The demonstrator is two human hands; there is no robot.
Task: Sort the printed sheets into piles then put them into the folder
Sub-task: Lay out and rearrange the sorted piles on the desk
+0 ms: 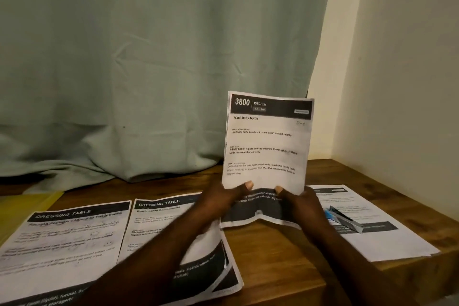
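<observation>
- The kitchen sheet point(267, 141), headed "Wash baby bottle", stands upright at the 12 o'clock side of the hands, above the table point(273, 268); the left hand point(221, 200) and right hand point(301, 202) each pinch it low down, thumbs on the printed face
- Held only near its foot, the tall upper part could flop backward toward the curtain point(149, 57) at 12 o'clock, or forward over the thumbs
- The paper already bends sharply below the thumbs; squeezing the hands closer together would likely set a crease across the dark band
- Whether this is one sheet or several I cannot tell; if several, a loose pinch could let the back ones slide out and fan apart
- Misfiling is the main risk: both piles at 8 o'clock, the far dressing-table pile point(64, 238) and the near dressing-table pile point(159, 218), carry another heading, so dropping it there would mix the sort
- The right-hand pile point(387, 243) at 3 o'clock has a blurred heading, so its category is unclear; a blue object point(345, 221) lies on it and would have to be lifted, or the sheet would sit crooked
- A forearm lies over the near pile and could drag its pages
- The yellow folder point(27, 204) at 9 o'clock sits half out of view
</observation>
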